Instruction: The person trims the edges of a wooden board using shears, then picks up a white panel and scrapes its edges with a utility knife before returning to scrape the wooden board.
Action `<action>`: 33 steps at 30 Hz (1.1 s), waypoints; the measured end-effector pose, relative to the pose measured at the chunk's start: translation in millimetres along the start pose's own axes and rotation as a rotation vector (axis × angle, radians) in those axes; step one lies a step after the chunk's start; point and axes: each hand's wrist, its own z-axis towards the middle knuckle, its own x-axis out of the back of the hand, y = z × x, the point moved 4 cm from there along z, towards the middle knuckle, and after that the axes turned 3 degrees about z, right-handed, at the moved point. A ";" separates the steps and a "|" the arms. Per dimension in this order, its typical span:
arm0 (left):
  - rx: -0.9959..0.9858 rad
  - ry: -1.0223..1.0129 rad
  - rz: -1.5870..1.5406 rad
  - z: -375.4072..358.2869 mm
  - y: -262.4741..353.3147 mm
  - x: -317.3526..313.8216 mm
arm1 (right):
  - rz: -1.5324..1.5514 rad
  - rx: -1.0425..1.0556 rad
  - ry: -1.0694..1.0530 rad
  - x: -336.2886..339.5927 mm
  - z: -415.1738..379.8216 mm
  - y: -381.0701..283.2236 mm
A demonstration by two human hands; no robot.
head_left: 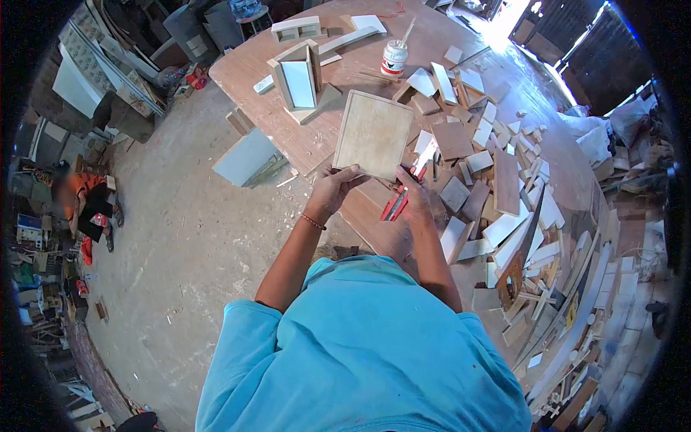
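A square light-wood panel with a raised rim (pixel 373 133) is held up over the table edge. My left hand (pixel 332 191) is closed on its lower left corner, thumb on the face. At the lower right corner is my right hand (pixel 415 200), also closed on the panel. A red tool with dark parts (pixel 394 206) shows right beside the right palm and overlaps the fingers; I cannot tell whether the hand holds it. Behind the panel, a small wooden box frame with a white inside (pixel 297 81) stands on the table (pixel 245 61).
Many wood offcuts (pixel 507 180) cover the table's right side. A white jar with a brush (pixel 394 57) stands toward the back, near a small frame (pixel 296 29). A pale board (pixel 245 157) leans by the left table edge. A person in orange (pixel 85 189) is at far left.
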 end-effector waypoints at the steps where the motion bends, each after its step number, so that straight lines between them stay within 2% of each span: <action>1: 0.002 0.008 0.006 0.8 1.6 2.8 | 0.001 -0.023 0.034 -2.7 -3.4 -3.5; 4: -0.002 0.008 0.043 4.0 3.5 12.5 | 0.015 -0.033 0.084 -4.5 -6.0 -10.8; 7: 0.003 0.015 0.044 3.7 3.7 14.6 | 0.089 -0.007 0.042 -2.3 -2.8 -14.6; 14: 0.055 0.016 0.079 3.0 0.3 14.7 | 0.040 0.045 0.047 -1.7 -1.4 -14.9; 22: 0.043 0.083 0.069 7.1 -4.4 25.0 | 0.005 -0.043 0.024 4.6 2.2 -2.1; 26: -0.084 0.175 0.174 9.5 1.4 29.6 | -0.069 -0.054 0.030 3.5 0.8 -1.6; 28: -0.127 0.196 0.216 9.1 7.9 28.5 | -0.055 -0.049 0.110 11.0 3.5 -1.0; 30: -0.229 0.178 0.379 10.2 18.0 22.8 | -0.108 -0.044 0.094 16.2 5.7 -1.6; 31: -0.227 0.179 0.380 11.0 20.0 23.5 | -0.112 -0.070 0.101 20.1 6.6 0.3; 33: -0.224 0.165 0.589 14.7 25.8 26.0 | -0.161 -0.126 0.082 29.2 9.5 5.7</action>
